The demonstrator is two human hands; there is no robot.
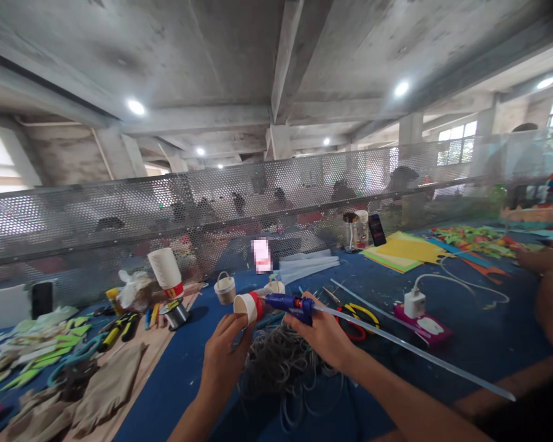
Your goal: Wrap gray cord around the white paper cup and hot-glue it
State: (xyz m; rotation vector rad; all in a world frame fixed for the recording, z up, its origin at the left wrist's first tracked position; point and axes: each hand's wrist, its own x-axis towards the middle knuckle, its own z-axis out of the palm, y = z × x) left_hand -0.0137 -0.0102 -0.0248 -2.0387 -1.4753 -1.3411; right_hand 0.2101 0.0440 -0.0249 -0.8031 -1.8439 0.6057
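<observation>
Paper cup: a small paper cup (247, 306) with a red band, held on its side above the near middle of the blue table (470, 344), its open mouth turned to the left.
Left hand: the left hand (224, 356) is closed around the cup from below, fingers curled on its rim and wall.
Glue gun: a blue hot glue gun (289, 305), its nozzle touching or just beside the cup's red band; I cannot tell which.
Glue stick: a long clear glue stick (415, 350) runs out of the back of the gun toward the near right.
Right hand: the right hand (323, 334) is wrapped on the gun's grip; the two hands are close but apart, the cup and gun between them.
Doing it well: by my judgement, the nozzle should meet the band squarely, the cup be kept steady, and the left fingertips stay off the hot tip and the fresh glue.
Cord: a tangle of grey cord (281, 365) lies on the table just under the hands.
Finished pieces: two small cup baskets (225, 288) with handles stand just beyond the cup.
Cup stack: a stack of paper cups (166, 270) leans to the far left.
Tools: red and yellow handled pliers (357, 319) lie right of the gun; a white plug adapter (415, 303) sits further right.
</observation>
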